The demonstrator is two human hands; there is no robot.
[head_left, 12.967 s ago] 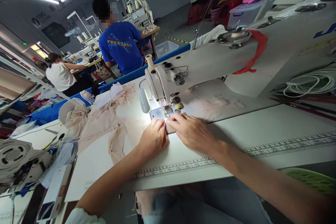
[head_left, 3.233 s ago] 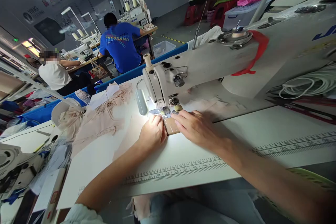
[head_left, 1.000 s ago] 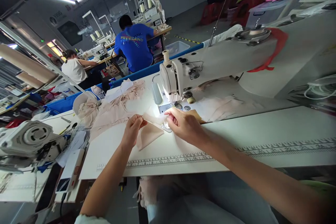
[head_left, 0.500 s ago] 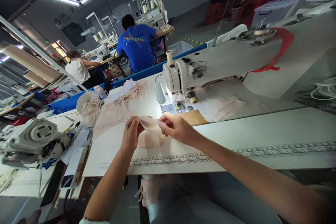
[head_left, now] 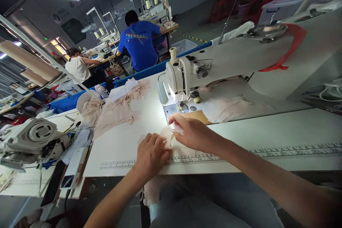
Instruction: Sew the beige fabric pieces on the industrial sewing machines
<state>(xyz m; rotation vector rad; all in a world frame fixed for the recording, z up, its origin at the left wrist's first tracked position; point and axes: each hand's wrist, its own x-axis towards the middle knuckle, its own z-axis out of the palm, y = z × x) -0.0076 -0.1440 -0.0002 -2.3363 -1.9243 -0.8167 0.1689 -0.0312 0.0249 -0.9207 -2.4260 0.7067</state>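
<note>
My left hand (head_left: 153,155) is closed on the left edge of a thin pale fabric piece (head_left: 167,136), just above the printed ruler of the white table. The fingers of my right hand (head_left: 188,131) pinch the same piece from the other side, slightly higher, in front of the needle area. The fabric is blurred and partly covered by both hands. Right behind my right hand is the lit needle plate (head_left: 171,109) of the white sewing machine (head_left: 175,78), with a tan piece (head_left: 199,115) beside it.
Pale pink fabric pieces (head_left: 114,114) lie at the left of the table (head_left: 112,149). Another machine (head_left: 37,133) stands at far left, near a white box (head_left: 76,167). More fabric (head_left: 232,108) lies under the machine arm. Two people sit at machines behind.
My left hand has moved right and down and turned its back to the camera. My right hand has shifted slightly right. The fabric between them has moved right with them.
</note>
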